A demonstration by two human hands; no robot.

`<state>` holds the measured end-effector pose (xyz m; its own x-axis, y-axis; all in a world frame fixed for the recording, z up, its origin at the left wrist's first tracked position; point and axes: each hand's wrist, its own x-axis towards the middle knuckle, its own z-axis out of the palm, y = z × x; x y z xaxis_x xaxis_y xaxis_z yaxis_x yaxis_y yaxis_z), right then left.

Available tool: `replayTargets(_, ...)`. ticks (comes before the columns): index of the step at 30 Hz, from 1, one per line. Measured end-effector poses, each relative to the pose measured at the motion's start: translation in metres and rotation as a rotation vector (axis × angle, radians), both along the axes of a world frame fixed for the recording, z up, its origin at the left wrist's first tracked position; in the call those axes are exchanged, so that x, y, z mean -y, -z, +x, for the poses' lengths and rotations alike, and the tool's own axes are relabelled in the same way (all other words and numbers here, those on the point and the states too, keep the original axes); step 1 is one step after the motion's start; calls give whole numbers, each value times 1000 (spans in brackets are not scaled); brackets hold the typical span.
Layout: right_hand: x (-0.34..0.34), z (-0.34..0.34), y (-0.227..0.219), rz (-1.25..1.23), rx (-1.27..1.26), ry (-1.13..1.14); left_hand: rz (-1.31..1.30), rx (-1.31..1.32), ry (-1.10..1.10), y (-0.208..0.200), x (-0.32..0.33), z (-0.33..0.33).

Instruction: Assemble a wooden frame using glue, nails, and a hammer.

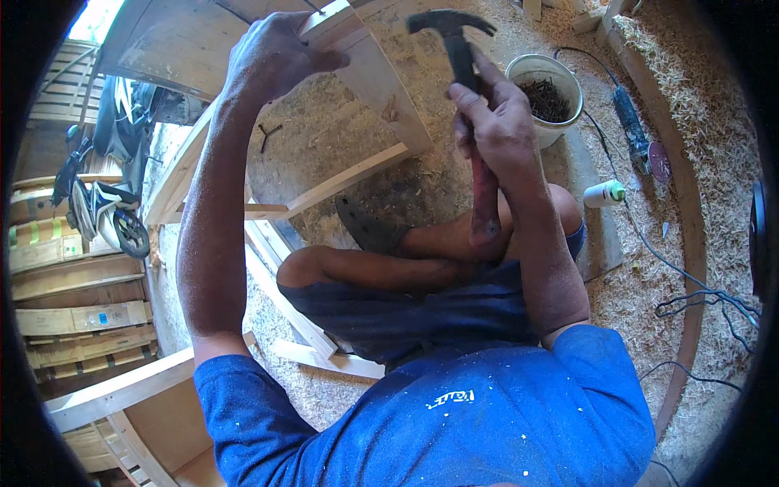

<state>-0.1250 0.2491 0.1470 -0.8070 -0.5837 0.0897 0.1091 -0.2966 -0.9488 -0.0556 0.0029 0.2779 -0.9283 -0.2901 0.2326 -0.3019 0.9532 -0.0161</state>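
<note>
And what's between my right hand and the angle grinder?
In the head view, a white bucket and black cord show between the right hand and grinder.

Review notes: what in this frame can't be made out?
All head view:
Left hand: fingers' grip, hidden by its own back.
Black and red claw hammer: middle of handle, covered by the right hand.
Pale wooden frame: far end, cut off by the upper edge.
Dark nails in the white plastic bucket: too small to count.

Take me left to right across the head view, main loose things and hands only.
Parked motorbike → left hand → claw hammer held in the right hand → white bucket → white bottle with green cap → angle grinder.
</note>
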Motion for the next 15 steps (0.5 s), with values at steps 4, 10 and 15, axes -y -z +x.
replayTargets(4,0,-1,2,41,-33,-27,56,29,-51,-6,-9,-3)
replayTargets(10,5,-5,-3,78,-64,-76,-3,27,-54,-3,-12,1)
replayTargets(15,0,-15,0,58,-101,-173,53,54,-89,-6,-7,7)
